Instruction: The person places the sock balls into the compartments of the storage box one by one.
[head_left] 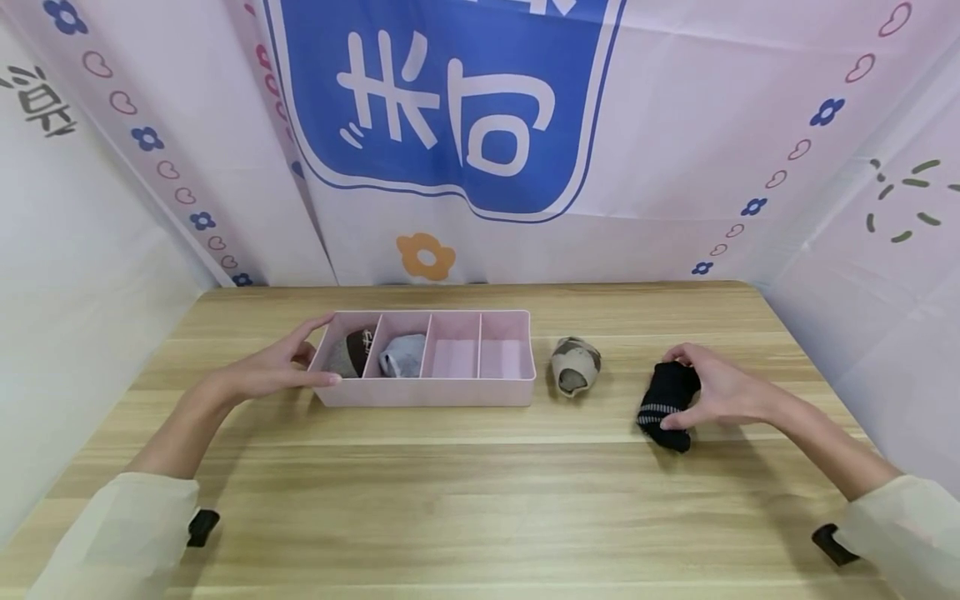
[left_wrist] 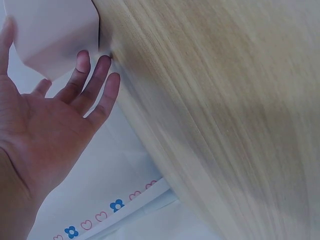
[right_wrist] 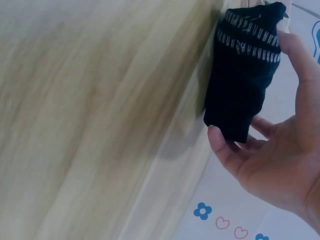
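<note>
A pink divided box with a row of compartments stands on the table. My left hand holds its left end, thumb along the front wall and index finger at the back corner; in the left wrist view, the other fingers curve loosely beside the end wall. The leftmost compartment holds a grey and brown rolled sock, and the one beside it a light grey-blue sock. Over to the right, my right hand grips a folded black sock with white dashed stripes, thumb on the near end, fingers at the far end.
Between the box and the black sock lies a beige and brown camouflage-patterned rolled sock. The wooden table ends at the back against a printed white cloth, and similar cloths hang along both sides.
</note>
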